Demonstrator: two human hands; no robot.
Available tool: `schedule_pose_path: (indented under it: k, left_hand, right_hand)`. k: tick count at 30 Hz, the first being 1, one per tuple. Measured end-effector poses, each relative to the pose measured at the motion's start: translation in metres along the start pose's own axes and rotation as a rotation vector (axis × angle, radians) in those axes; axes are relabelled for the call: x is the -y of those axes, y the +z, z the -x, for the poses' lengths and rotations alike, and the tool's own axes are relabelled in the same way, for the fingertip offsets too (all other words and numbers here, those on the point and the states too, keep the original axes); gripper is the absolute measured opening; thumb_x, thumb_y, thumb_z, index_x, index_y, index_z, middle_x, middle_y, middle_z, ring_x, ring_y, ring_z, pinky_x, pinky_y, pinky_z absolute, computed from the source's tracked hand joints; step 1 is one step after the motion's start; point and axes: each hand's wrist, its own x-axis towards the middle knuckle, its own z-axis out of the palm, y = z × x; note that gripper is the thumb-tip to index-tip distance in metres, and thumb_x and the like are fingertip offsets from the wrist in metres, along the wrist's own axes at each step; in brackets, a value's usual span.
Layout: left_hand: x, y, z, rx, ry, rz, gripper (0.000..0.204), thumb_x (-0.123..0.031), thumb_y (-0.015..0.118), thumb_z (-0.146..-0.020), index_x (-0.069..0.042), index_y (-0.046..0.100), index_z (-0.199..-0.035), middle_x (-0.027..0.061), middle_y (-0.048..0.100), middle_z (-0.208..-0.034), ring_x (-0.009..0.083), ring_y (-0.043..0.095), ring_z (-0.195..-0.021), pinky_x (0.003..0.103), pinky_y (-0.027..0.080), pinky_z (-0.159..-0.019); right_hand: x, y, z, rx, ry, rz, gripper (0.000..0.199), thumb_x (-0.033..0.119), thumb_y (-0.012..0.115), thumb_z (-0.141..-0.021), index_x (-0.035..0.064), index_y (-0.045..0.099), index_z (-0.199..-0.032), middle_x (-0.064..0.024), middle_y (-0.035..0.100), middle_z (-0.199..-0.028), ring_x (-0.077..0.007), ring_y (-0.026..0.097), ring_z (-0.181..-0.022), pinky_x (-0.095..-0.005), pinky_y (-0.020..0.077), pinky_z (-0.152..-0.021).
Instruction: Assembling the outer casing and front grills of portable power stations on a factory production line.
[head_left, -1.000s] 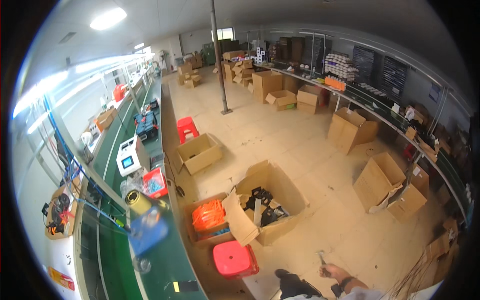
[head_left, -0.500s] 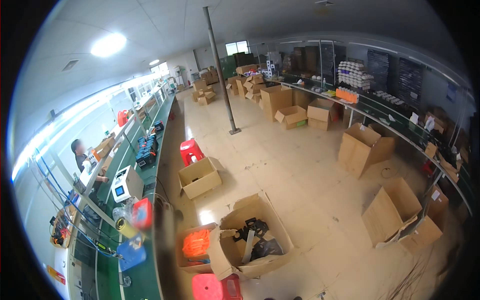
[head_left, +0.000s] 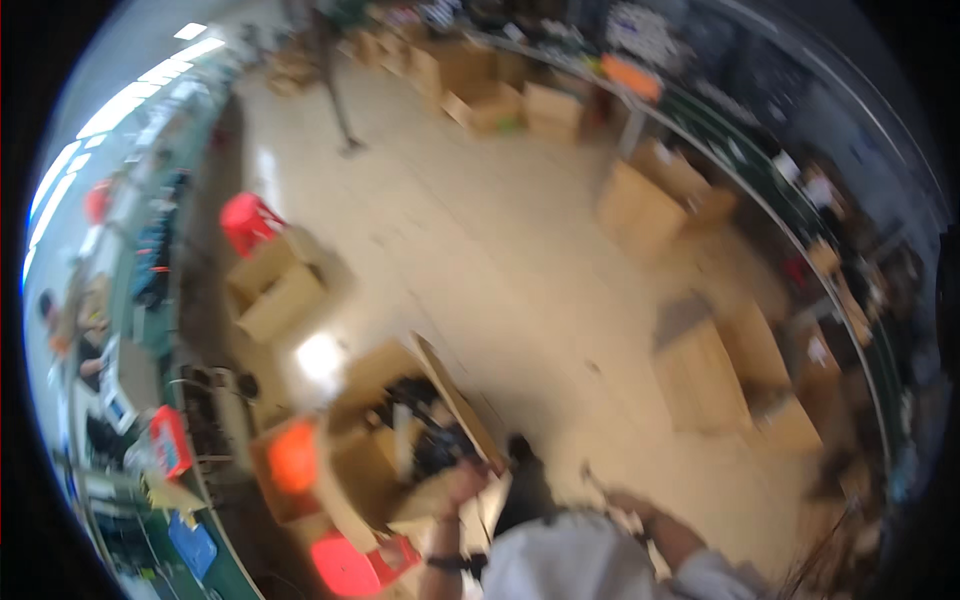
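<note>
Motion blur heavy. We see our left hand point(head_left: 462, 483) at the flap of the open cardboard box point(head_left: 405, 420), brown, dark clutter inside; grip unreadable. Right hand point(head_left: 628, 503) grasps a thin dark tool point(head_left: 594, 479) nearby, floor-side.

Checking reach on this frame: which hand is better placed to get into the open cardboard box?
Left, probably. The left hand is raised right at the near edge of the open cardboard box. The right hand sits off to the right over bare floor, apart from the box. The frame is blurred, so grips are unclear.
</note>
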Motion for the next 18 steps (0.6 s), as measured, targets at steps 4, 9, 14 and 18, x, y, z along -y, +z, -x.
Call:
schedule_pose_path:
  k: [4, 9, 14, 18]
  left_hand:
    - [-0.301, 0.027, -0.154, -0.130, -0.272, 0.000, 0.032, -0.035, 0.074, -0.094, -0.005, 0.069, -0.104, -0.0018, 0.059, -0.082, 0.0061, 0.050, -0.070, 0.025, 0.042, -0.060]
    - [-0.345, -0.069, -0.284, -0.420, -0.144, 0.274, 0.035, -0.030, 0.070, -0.099, -0.005, 0.060, -0.121, 0.0009, 0.061, -0.098, 0.0081, 0.052, -0.081, 0.023, 0.044, -0.070]
    - [-0.410, -0.155, -0.441, -0.335, 0.214, 0.465, 0.018, -0.027, 0.060, -0.105, -0.009, 0.061, -0.104, -0.0010, 0.057, -0.090, 0.0053, 0.046, -0.070, 0.022, 0.036, -0.058]
    - [-0.473, -0.234, -0.560, -0.320, 0.265, 0.459, 0.018, -0.025, 0.057, -0.107, -0.008, 0.059, -0.104, -0.0034, 0.053, -0.086, 0.0041, 0.043, -0.070, 0.021, 0.033, -0.056]
  right_hand:
    - [-0.057, -0.132, -0.081, -0.220, 0.786, -0.029, 0.066, 0.029, 0.088, -0.076, 0.0042, 0.056, -0.129, -0.0173, 0.069, -0.123, -0.0294, 0.069, -0.107, -0.0423, 0.0550, -0.091]
    - [-0.018, -0.219, -0.221, -0.256, 0.522, -0.981, 0.039, 0.009, 0.077, -0.088, -0.0006, 0.050, -0.114, -0.0204, 0.069, -0.120, -0.0262, 0.066, -0.118, -0.0363, 0.0537, -0.097]
    - [-0.021, -0.297, -0.312, -0.123, 0.482, -0.378, 0.040, 0.030, 0.084, -0.084, 0.0043, 0.057, -0.099, -0.0082, 0.065, -0.088, -0.0202, 0.066, -0.090, -0.0353, 0.0518, -0.084]
    - [-0.044, -0.390, -0.393, -0.217, 0.623, -0.432, 0.035, 0.026, 0.081, -0.086, 0.0002, 0.059, -0.095, -0.0075, 0.065, -0.078, -0.0201, 0.071, -0.074, -0.0359, 0.0554, -0.071]
